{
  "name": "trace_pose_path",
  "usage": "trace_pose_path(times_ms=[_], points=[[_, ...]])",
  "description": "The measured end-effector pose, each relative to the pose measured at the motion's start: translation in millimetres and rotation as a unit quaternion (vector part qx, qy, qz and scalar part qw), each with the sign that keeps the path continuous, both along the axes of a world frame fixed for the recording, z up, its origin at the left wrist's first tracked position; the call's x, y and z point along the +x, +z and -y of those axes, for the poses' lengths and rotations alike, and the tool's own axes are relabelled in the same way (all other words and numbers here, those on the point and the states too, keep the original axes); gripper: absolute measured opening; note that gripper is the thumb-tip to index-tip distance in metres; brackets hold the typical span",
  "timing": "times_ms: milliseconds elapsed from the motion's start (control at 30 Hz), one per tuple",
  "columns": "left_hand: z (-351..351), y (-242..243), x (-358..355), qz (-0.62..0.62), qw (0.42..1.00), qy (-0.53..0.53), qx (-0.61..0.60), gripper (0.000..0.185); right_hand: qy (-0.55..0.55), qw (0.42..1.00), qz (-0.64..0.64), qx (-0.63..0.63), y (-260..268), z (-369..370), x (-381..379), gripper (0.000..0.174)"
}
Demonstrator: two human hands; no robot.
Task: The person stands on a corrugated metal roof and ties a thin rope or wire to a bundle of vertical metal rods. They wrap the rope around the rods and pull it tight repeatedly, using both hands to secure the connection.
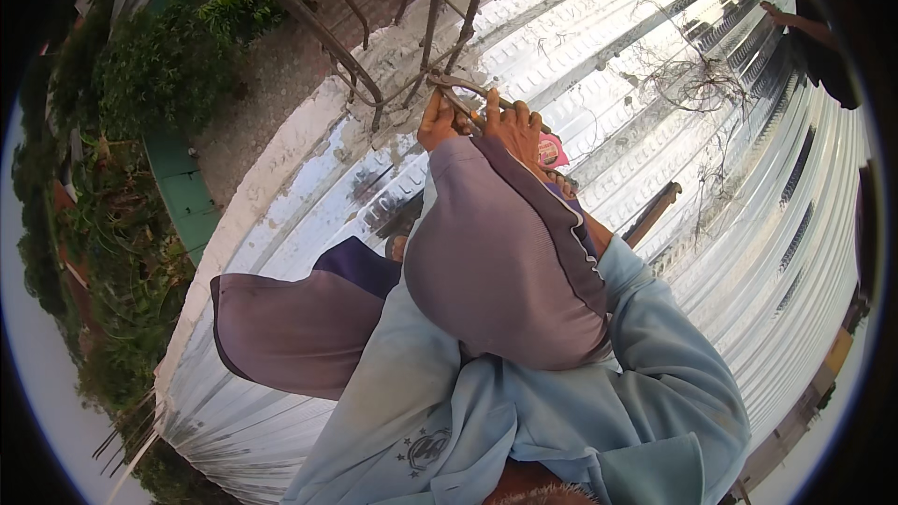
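Note:
My right hand (515, 128) grips the handles of a pair of tying pincers (471, 88). Their jaws are at a thin rebar tie (449, 55) beside the foot of upright ribbed rebars (433, 14). Just below the jaws, my left hand (438, 119) has its fingers curled near the lower handle; whether it holds wire or the tool is hidden. A pink tape measure (552, 151) shows just right of my right hand. My raised knee (491, 252), in greyish-purple trousers, stands between my light-blue sleeves.
Ribbed metal decking (708, 273) spreads under me, bordered by a rough concrete edge (245, 203) with a drop beyond to paving (259, 91) and trees. A rusty bar (654, 214) and tangled wire (698, 84) lie to the right. Another person (821, 42) is at upper right.

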State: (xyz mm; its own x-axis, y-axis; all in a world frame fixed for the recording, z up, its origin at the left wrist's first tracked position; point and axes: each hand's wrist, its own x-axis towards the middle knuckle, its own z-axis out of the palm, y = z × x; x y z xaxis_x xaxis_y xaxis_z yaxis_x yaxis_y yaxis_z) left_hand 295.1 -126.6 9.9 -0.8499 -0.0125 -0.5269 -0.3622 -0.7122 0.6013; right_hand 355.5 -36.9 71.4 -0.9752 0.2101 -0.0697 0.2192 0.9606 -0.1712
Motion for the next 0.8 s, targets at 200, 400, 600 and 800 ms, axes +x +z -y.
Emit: trace_pose_path(times_ms=[200,400,600,800], points=[[11,10,-3,-0.004,1.000,-0.002,0.019,0.039,0.050,0.989,-0.115,-0.075,20,-2,2,0.059],[-9,41,-3,0.065,0.996,-0.023,-0.056,0.040,0.142,0.990,0.008,-0.009,24,-56,-38,0.046],[-31,47,-9,0.118,0.991,-0.015,0.066,0.044,0.392,0.907,-0.049,0.145,32,-114,-115,0.022],[3,44,-23,0.075,0.982,-0.137,0.103,0.047,0.230,0.950,0.152,-0.146,39,-82,-72,0.031]])
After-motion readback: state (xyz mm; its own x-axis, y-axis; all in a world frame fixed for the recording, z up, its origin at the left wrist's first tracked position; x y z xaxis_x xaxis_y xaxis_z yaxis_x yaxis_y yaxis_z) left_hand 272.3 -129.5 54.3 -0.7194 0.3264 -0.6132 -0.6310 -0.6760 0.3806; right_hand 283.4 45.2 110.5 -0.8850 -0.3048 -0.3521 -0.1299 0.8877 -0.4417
